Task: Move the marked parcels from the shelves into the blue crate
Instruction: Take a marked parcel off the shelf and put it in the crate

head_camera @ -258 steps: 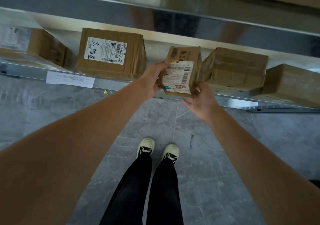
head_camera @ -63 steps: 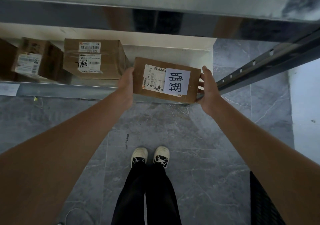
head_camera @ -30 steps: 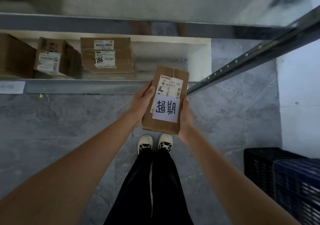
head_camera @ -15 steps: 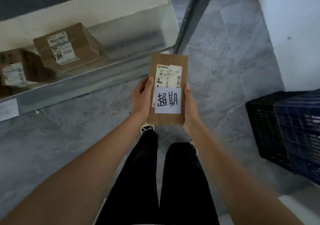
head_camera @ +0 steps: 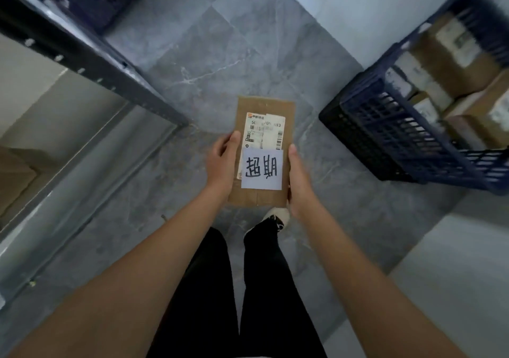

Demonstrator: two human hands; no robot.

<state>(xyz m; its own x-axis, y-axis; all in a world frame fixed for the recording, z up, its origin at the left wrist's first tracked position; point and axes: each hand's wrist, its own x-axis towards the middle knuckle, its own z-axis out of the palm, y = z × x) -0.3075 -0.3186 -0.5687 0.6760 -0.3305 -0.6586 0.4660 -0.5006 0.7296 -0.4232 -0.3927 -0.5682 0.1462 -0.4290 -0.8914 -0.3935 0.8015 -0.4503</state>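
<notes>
Shelf (head_camera: 68,143): at your far left, its grey metal ledge runs diagonally; a dark upright post (head_camera: 91,63) crosses above it.
Shelf contents: a brown carton (head_camera: 13,176) shows in part at the left edge, lying on the lower shelf.
Left hand (head_camera: 223,165): your grip is clamped on the left long edge of the parcel, thumb laid on the top face beside the shipping label.
Parcel (head_camera: 261,104): flat brown cardboard, held face up between both your hands above the grey tiled floor (head_camera: 220,41), in front of your legs. It carries a printed shipping label (head_camera: 264,132) and, below that, a white note (head_camera: 261,169) with handwritten characters.
Right hand (head_camera: 298,184): your grip is clamped on the right long edge of the parcel, thumb along the side; the fingers underneath are hidden.
Shoe (head_camera: 276,216): one light shoe shows just below the parcel, black trousers behind it.
Blue crate (head_camera: 399,126): on the floor to your right, well apart from the parcel, beside the white wall. It sits nested in a black crate (head_camera: 352,140).
Crate contents: several brown parcels (head_camera: 468,82) with labels lie inside, blurred.
</notes>
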